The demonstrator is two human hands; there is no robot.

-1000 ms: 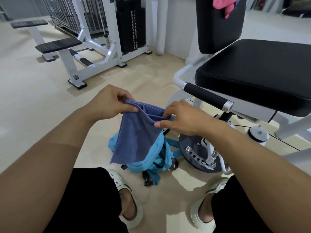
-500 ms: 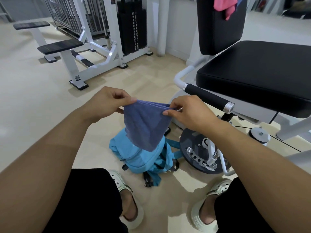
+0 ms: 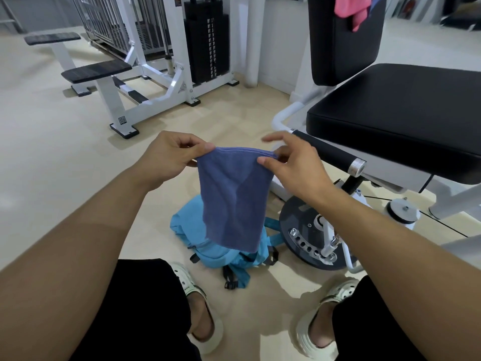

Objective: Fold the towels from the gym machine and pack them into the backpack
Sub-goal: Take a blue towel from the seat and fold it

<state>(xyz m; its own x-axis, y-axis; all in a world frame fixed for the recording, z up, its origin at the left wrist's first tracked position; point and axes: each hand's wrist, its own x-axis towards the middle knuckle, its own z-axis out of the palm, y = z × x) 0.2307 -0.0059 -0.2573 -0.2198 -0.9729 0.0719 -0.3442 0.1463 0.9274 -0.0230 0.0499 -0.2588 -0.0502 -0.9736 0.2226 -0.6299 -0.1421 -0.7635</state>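
At the frame's centre a blue towel (image 3: 234,199) hangs folded between the two hands. The left hand (image 3: 166,158) pinches its upper left corner between thumb and curled fingers. The right hand (image 3: 294,165) pinches the upper right corner with thumb and a bent finger, its other fingers lifted straight. The towel's top edge runs nearly level from hand to hand; its lower end dangles over a light blue backpack (image 3: 223,246) lying on the floor below centre. At the upper right a pink towel (image 3: 351,9) is draped over the machine's backrest (image 3: 343,48).
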